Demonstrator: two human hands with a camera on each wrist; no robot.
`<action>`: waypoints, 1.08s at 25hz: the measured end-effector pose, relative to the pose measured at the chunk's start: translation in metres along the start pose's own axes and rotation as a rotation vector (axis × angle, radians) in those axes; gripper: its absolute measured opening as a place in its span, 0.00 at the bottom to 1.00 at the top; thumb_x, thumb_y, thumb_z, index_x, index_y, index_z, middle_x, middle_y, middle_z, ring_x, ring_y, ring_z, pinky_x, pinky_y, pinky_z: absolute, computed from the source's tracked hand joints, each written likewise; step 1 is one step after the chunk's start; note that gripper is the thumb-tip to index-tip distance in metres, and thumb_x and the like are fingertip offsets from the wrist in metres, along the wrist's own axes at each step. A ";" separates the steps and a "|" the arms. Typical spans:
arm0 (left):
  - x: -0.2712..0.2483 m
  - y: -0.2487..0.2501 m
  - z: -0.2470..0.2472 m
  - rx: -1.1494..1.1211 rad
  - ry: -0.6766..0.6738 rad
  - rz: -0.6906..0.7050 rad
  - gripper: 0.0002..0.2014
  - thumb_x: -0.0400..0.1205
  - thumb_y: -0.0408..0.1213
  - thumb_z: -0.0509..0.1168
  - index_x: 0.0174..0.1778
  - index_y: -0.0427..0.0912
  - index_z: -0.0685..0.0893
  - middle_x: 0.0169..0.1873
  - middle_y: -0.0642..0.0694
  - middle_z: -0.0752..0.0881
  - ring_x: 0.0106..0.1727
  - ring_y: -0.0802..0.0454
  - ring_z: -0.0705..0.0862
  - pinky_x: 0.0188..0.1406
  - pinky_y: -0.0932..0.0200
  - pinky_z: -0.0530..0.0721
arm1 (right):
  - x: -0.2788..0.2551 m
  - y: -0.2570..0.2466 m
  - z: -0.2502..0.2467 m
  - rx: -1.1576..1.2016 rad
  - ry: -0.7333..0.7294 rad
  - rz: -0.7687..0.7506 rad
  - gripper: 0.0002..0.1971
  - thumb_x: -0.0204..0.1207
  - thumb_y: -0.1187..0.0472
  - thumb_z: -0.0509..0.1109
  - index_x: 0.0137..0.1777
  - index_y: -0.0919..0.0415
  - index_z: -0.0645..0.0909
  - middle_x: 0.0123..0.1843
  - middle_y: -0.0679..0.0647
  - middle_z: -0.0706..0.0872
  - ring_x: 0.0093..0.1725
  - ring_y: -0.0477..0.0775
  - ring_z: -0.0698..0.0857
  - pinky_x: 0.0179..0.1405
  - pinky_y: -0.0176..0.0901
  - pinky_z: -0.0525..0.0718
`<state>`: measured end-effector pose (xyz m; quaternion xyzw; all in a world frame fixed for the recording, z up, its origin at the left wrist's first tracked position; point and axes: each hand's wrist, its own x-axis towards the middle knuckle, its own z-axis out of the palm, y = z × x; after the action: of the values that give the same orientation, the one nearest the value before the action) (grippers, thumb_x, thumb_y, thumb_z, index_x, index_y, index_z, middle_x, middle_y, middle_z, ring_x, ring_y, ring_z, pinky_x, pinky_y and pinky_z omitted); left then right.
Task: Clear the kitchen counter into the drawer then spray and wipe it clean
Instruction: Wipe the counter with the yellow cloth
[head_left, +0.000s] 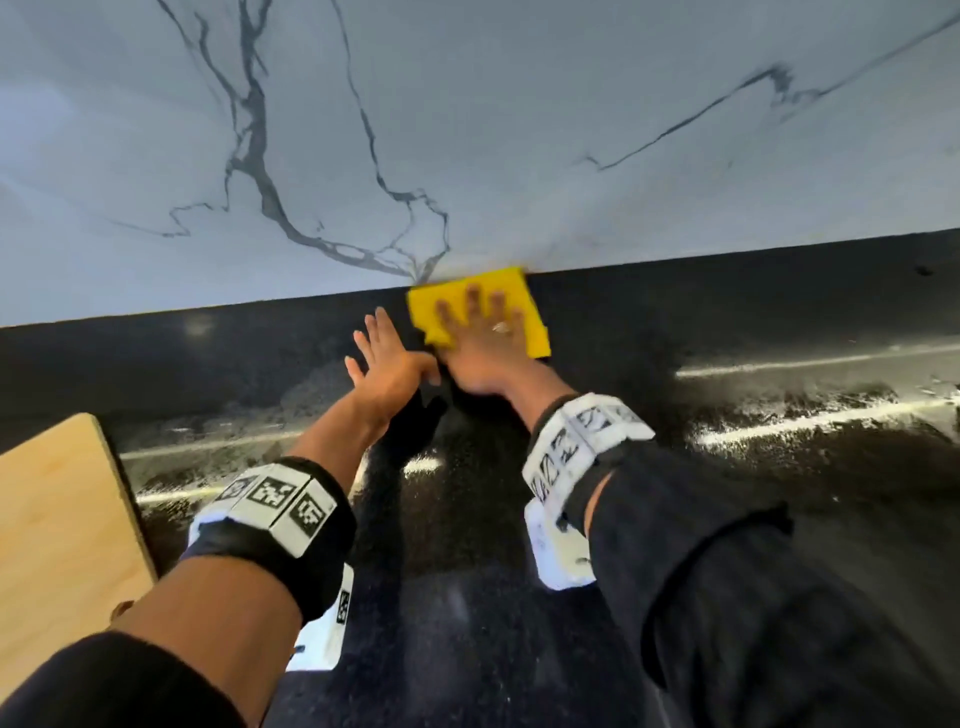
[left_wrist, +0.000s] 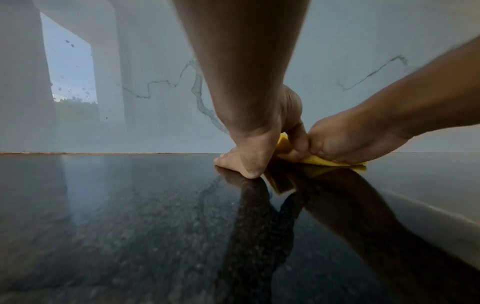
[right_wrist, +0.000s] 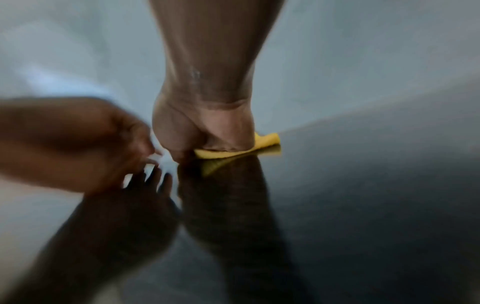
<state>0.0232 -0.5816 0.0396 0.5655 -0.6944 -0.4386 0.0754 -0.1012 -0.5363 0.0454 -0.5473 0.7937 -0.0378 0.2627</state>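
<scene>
Glossy black speckled counter (head_left: 467, 545), backed by a veined marble wall, yellow cloth (head_left: 519, 291) laid flat at its far edge, wooden board (head_left: 57, 519) rested at the near left, pale streaks, possibly wet spray, seen across the right side.

One cloth (head_left: 480, 296), one board (head_left: 57, 519), two hands

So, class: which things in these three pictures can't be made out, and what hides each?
- Right hand palm: head view, pressed flat on the folded yellow cloth.
- Pale wooden board: head view, cut off by the left edge.
- Left hand fingers: right wrist view, motion-blurred.
- Glossy black counter front edge: outside every view.
</scene>
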 end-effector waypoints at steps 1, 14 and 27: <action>-0.001 0.001 -0.001 0.041 -0.011 0.001 0.55 0.68 0.30 0.68 0.86 0.44 0.39 0.86 0.45 0.37 0.85 0.46 0.34 0.81 0.41 0.32 | -0.004 0.000 0.000 -0.074 -0.077 -0.130 0.32 0.88 0.44 0.51 0.87 0.44 0.41 0.88 0.56 0.34 0.86 0.67 0.34 0.83 0.66 0.35; -0.045 -0.102 -0.117 0.459 0.129 -0.074 0.34 0.86 0.59 0.54 0.86 0.55 0.50 0.86 0.46 0.42 0.86 0.43 0.38 0.79 0.33 0.36 | 0.004 -0.024 0.025 0.021 0.209 0.415 0.34 0.86 0.44 0.51 0.87 0.47 0.39 0.87 0.61 0.33 0.84 0.73 0.34 0.81 0.72 0.35; -0.055 -0.087 -0.122 0.309 0.028 0.198 0.32 0.86 0.54 0.58 0.84 0.47 0.61 0.85 0.42 0.55 0.86 0.43 0.52 0.81 0.35 0.51 | -0.083 0.001 0.030 0.014 0.098 0.044 0.28 0.89 0.46 0.52 0.86 0.48 0.50 0.88 0.56 0.46 0.88 0.60 0.46 0.84 0.48 0.38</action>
<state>0.1782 -0.5965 0.0738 0.5052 -0.8047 -0.3092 0.0404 -0.0662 -0.4552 0.0506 -0.5255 0.8171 -0.0644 0.2282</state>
